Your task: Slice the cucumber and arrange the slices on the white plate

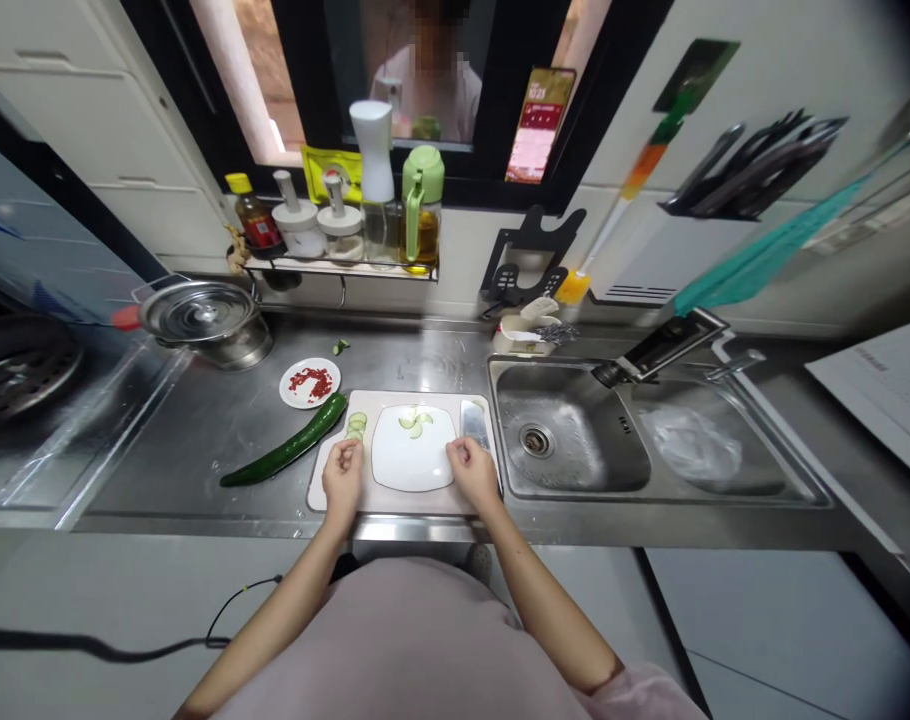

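A white square plate rests on a pale cutting board; a few half-round cucumber slices lie fanned near its far edge. My left hand is closed, fingertips pinched, just below a short row of cucumber slices on the board's left side. My right hand is closed too, its fingertips at the plate's right rim. What either pinch holds, if anything, is too small to see. A knife blade lies on the board beyond my right hand. Left of the board lies a long green cucumber.
A small plate with chopped red pieces sits behind the cucumber, near green scraps. A lidded steel pot stands back left. The double sink borders the board's right. Seasoning bottles line a wall shelf.
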### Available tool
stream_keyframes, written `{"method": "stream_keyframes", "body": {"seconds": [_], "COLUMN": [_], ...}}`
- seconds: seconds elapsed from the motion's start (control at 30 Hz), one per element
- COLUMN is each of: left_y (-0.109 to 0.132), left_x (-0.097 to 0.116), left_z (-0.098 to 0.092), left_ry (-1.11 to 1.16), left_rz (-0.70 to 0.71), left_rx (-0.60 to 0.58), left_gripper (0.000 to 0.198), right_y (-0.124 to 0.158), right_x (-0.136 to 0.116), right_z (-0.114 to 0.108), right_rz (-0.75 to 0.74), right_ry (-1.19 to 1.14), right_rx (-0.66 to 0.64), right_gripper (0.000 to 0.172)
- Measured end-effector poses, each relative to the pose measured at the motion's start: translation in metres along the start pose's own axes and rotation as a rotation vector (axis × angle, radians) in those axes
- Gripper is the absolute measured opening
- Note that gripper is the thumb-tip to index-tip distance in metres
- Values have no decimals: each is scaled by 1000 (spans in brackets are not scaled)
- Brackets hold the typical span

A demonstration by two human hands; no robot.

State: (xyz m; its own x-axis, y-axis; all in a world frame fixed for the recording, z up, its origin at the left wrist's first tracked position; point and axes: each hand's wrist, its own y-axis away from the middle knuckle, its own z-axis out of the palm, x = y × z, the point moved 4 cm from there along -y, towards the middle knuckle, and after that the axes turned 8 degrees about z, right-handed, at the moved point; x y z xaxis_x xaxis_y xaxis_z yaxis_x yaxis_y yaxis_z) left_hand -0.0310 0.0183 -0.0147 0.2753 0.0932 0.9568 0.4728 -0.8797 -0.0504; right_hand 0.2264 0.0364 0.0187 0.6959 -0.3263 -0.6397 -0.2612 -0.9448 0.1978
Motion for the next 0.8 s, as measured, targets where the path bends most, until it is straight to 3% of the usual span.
{"method": "stream_keyframes", "body": {"seconds": [0.17,0.33,0.67,0.8], "left_y": [-3,-18,-20,-18], "left_x": [-25,-26,-19,-20], "left_z": [-34,-52,-40,-38], "left_ry": [-270,-580,-931,-957], "left_rz": [-68,-81,-44,-25], "left_rx": [-39,-183,-320,-335], "left_gripper": [31,27,34,30], "right_y": [6,7,4,1], "right_x": [5,7,5,9], "right_z": [-3,1,6,6], "right_rz": [-11,-35,-62,-65], "right_ry": [-70,-112,-144,-155], "right_rx": [19,26,-2,-9], "right_gripper": [31,31,32,32]}}
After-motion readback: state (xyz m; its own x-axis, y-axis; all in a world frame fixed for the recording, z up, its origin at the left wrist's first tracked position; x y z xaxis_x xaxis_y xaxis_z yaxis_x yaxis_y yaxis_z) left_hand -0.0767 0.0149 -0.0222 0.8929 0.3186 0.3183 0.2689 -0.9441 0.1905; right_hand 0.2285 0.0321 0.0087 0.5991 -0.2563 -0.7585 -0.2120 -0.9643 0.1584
